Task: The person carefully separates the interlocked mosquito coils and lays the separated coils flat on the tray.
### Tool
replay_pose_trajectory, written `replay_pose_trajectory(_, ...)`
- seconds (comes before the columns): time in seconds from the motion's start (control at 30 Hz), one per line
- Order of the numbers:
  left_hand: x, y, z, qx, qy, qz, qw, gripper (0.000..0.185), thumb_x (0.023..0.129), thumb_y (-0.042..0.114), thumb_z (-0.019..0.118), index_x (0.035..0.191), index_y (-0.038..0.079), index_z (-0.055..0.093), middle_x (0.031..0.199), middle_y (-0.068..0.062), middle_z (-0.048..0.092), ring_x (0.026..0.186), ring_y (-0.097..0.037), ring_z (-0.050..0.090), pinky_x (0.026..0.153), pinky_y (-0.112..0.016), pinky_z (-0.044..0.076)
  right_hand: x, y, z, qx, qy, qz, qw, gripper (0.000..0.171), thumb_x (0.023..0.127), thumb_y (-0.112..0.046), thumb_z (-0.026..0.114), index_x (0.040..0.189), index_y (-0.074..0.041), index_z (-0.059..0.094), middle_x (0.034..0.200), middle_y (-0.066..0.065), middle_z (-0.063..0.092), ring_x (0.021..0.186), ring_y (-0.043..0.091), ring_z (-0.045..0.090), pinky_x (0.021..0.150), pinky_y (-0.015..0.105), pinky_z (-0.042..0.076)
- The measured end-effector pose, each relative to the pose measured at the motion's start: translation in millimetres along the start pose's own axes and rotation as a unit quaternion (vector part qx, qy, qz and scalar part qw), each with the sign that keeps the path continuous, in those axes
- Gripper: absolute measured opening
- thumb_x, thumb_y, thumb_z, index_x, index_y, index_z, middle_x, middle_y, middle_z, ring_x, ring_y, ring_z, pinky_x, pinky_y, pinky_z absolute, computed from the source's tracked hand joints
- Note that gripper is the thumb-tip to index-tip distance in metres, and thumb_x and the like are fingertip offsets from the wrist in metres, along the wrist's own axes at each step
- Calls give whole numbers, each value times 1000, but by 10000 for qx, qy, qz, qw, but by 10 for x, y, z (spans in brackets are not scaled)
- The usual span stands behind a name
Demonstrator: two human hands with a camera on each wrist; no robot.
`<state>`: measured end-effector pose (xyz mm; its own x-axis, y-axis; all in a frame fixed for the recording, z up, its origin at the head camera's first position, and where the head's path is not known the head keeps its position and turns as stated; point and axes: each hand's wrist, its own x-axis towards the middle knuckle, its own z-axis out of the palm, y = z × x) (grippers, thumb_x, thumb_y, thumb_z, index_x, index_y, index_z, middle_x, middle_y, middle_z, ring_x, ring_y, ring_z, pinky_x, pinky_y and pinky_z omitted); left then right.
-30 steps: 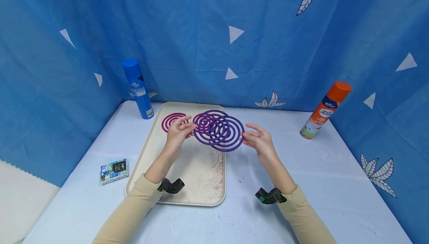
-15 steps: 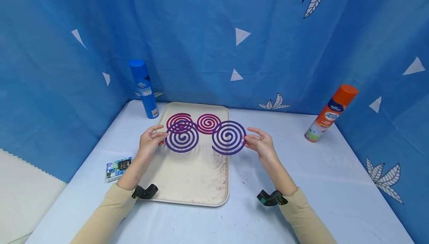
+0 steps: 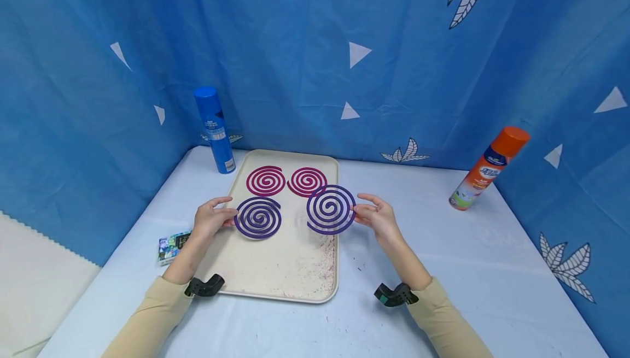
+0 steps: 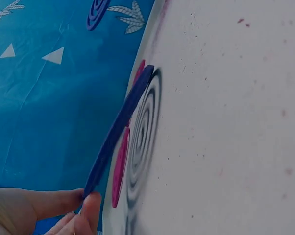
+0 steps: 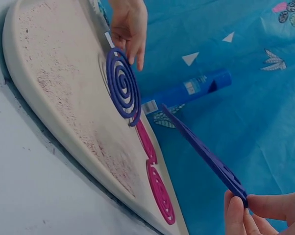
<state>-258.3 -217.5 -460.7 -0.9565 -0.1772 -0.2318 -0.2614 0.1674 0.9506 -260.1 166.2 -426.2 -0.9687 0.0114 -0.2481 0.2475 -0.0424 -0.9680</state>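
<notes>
My left hand (image 3: 210, 220) pinches the outer left edge of a purple mosquito coil (image 3: 260, 217) between thumb and fingers. In the left wrist view this coil (image 4: 115, 132) shows nearly edge-on, tilted, over its shadow on the tray. A second purple mosquito coil (image 3: 331, 209) is pinched at its right edge by my right hand (image 3: 380, 218), held up over the right side of the cream tray (image 3: 275, 276). Two pink mosquito coils, one on the left (image 3: 266, 181) and one on the right (image 3: 308, 181), lie side by side at the tray's far end.
A blue spray can (image 3: 215, 131) stands behind the tray on the left. Far right stands an orange spray can (image 3: 488, 169). A small patterned box (image 3: 169, 247) sits partly behind my left forearm. Reddish crumbs mark the tray's right side, and a blue curtain (image 3: 295, 63) hangs behind.
The two purple coils, overlapping a second ago, are now apart. My left hand has moved left and down towards the tray with one coil; the right hand has lowered its coil slightly.
</notes>
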Motion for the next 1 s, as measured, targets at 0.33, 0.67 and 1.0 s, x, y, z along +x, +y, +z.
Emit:
replay_pose_trajectory(0.33, -80, 90, -44, 1813, 605, 438, 9806, 46, 93, 20, 57, 133, -3, 52, 104, -23, 71, 63, -12, 70, 60, -21, 55, 53, 134, 157, -111, -89, -81, 9999, 45, 89, 5, 58, 132, 4, 48, 74, -6, 69, 66, 6, 66, 64, 18, 57)
replay_pose_trajectory(0.67, -80, 135, 54, 1593, 487, 685, 9836, 42, 95, 18, 55, 131, -3, 52, 106, -24, 69, 71, -21, 72, 61, -17, 52, 180, 377, 415, -104, -236, -54, 9997, 41, 86, 10, 57, 126, 7, 52, 69, -6, 67, 57, 4, 62, 56, 17, 55)
replay_pose_trajectory(1.0, -95, 208, 155, 1594, 273, 970, 9821, 42, 97, 20, 53, 134, 0, 52, 108, -23, 69, 80, -27, 72, 82, -29, 56, 142, 435, 431, -321, -180, -57, 9993, 49, 82, 13, 56, 130, 12, 46, 72, 9, 72, 49, 6, 62, 52, 19, 56)
